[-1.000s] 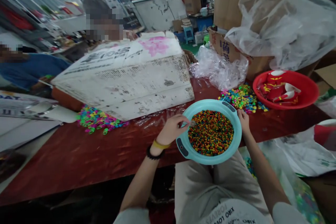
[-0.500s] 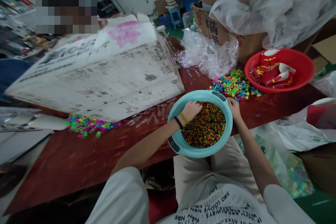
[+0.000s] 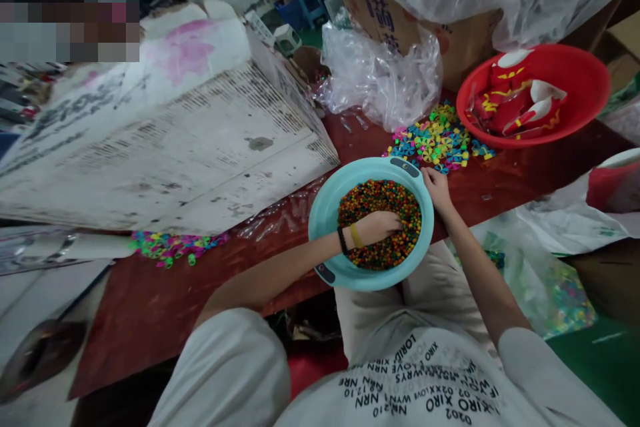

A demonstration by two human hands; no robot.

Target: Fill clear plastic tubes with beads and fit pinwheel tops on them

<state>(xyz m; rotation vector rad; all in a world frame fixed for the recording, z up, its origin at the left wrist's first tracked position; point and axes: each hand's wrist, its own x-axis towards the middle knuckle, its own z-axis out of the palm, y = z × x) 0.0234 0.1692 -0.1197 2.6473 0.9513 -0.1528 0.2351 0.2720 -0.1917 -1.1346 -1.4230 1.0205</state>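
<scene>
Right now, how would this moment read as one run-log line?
left hand: in coloured beads | right hand: holding blue basin by rim | small plastic pieces: on table beside red basin

The dark-red table (image 3: 145,323) leaves free way at its front left corner; farther back, a large white cardboard box (image 3: 200,167) obstructs.

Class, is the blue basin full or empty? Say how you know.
Partly filled: the basin holds multicoloured beads below its rim; the left hand is among them.
</scene>
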